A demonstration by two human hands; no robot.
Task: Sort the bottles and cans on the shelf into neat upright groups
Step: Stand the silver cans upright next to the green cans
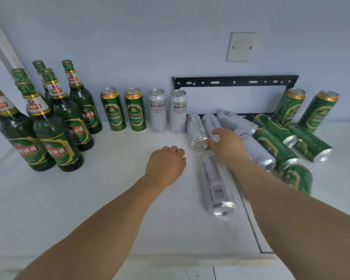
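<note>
step: R hand (224, 145) reaching onto a lying white can (210, 126) in the pile right of centre; looks like next pick for the white row.
R grip: fingers spread over the can's lower end, not closed round it yet; thumb near the neighbour white can (196, 131), which lies touching it.
L hand (166, 163): hovers over bare shelf (109, 199), loosely curled, holding nothing.
how to do well: wrap the can mid-body, lift clear before turning upright, else the neighbour prob. rolls. Set it down just beside the 2 standing white cans (167, 111), lid up, label fwd.
done so far: green bottles (49, 122) upright at left; 2 green cans (123, 109) upright next to them, then the 2 white.
still lying: more white cans behind and right of R hand, one white can (216, 184) under R forearm pointing toward camera; several green cans (275, 142) heaped at right, 2 leaning/upright at back right (303, 108).
in the way: near white can sits under the forearm, a low wrist could nudge it. Black metal bracket (234, 82) on the wall behind pile limits reach at back.
also: blank wall plate (240, 46), not relevant.
</note>
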